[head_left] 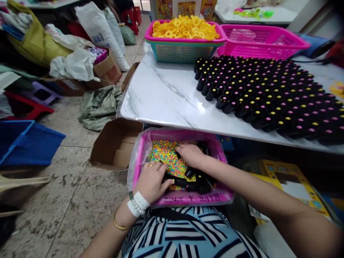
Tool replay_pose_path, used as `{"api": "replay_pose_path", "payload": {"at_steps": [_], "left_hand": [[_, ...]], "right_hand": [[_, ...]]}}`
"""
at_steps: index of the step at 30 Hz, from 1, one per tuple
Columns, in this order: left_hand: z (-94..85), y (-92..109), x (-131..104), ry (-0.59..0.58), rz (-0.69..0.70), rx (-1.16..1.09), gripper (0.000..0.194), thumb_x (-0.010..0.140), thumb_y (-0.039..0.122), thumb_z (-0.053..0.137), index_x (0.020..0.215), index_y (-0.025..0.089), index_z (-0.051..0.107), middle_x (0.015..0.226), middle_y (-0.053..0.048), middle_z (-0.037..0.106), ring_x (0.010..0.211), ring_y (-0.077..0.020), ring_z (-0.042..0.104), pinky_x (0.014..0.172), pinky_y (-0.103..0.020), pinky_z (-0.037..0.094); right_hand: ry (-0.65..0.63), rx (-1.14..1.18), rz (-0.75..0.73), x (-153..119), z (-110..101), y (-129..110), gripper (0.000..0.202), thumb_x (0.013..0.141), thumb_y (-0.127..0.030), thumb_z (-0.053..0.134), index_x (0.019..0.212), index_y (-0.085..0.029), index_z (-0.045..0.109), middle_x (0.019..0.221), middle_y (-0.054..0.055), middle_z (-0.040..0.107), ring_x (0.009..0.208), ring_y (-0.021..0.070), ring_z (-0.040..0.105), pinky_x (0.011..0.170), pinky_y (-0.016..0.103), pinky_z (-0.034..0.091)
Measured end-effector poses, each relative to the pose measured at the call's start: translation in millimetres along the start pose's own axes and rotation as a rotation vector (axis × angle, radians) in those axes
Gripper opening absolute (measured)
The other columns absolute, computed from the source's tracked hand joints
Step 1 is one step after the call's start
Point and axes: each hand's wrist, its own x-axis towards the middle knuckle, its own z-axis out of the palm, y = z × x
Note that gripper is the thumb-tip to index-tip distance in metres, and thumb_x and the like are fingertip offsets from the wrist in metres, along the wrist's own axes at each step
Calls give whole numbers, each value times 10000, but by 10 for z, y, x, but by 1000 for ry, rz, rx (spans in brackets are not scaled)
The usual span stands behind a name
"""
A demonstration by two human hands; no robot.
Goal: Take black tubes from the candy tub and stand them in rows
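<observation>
On my lap is a pink basket (pixel 222 152) lined with clear plastic, holding small multicoloured beads (pixel 163 150) and several black cylindrical pieces (pixel 192 185). My left hand (pixel 151 181) reaches over its left side, fingers curled round a black piece at the edge of the beads. Farther back in the basket, my right hand (pixel 190 154) has its fingertips down at the beads, closed on a black piece that is mostly hidden. More black pieces lie between and to the right of my hands.
A marble-patterned table (pixel 161 93) stands ahead, with rows of black cups (pixel 258 89) holding pink and yellow dots. Behind are a basket of yellow rings (pixel 185 28) and a pink basket (pixel 263 39). A cardboard box (pixel 107 147) and blue bin (pixel 32 143) are at the left.
</observation>
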Motion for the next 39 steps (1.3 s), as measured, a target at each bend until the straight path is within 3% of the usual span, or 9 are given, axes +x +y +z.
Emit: {"api": "replay_pose_path", "payload": {"at_steps": [5,9,12,14,19,22,26,32,39], "left_hand": [[152,12,-23,-76,53,-44,503,802,548,624,1191,230,613,1130,-130,636,1046,-313,568,888,-455,452],[220,-93,-61,-45,60,-140,552,801,553,633,1243,227,575,1260,-121,601,1138,-302,544,979,-448,428],[218,-146,-31,-65,81,-165,543,787,515,669,1237,224,577,1260,-117,608,1138,-297,555,990,-449,427],[213,-160,1,-70,92,-169,537,781,493,686,1232,222,579,1246,-116,616,1129,-294,565,981,-451,435],[224,-155,22,-69,110,-150,543,783,486,695,1231,204,569,1207,-114,633,1109,-292,577,965,-451,447],[230,-144,-2,-49,132,-134,517,800,452,690,1226,191,559,1186,-112,635,1094,-291,585,949,-455,455],[234,-142,-18,-35,139,-120,486,806,443,688,1199,185,566,1160,-110,638,1081,-291,592,932,-450,467],[276,-172,-20,-41,152,-146,542,791,437,707,1240,183,542,1203,-115,624,1109,-296,583,961,-464,459],[293,-177,-16,-31,149,-179,628,765,386,739,1307,184,495,1280,-123,590,1161,-302,563,1009,-480,447]], "right_hand": [[-5,265,-187,-47,-20,-70,257,727,-62,622,964,-159,644,952,72,658,841,188,622,733,276,467],[-27,815,-37,-252,-163,43,292,764,-158,640,1053,-167,596,846,-5,645,714,124,605,660,239,477],[-41,1057,-2,-407,-240,93,290,807,-199,606,1093,-170,575,989,27,665,842,134,639,762,266,511],[-6,1013,-14,-467,-261,106,289,806,-175,601,1094,-174,578,1042,40,663,908,146,641,831,291,513],[220,340,-131,-496,-269,170,283,824,-68,517,1058,-175,635,1083,104,649,1029,228,589,916,403,487],[273,168,-193,-498,-240,243,328,827,-43,490,1088,-175,637,1122,134,634,1053,258,572,909,435,496],[304,428,-123,-519,-177,283,359,763,-29,545,1055,-216,636,1050,71,647,998,213,609,894,390,515],[199,1063,42,-569,-203,157,301,779,-209,681,1070,-218,603,1001,33,658,910,175,651,833,329,538],[422,798,57,-590,-211,87,244,770,-152,663,1000,-231,647,1022,40,657,950,186,619,871,348,506]]}}
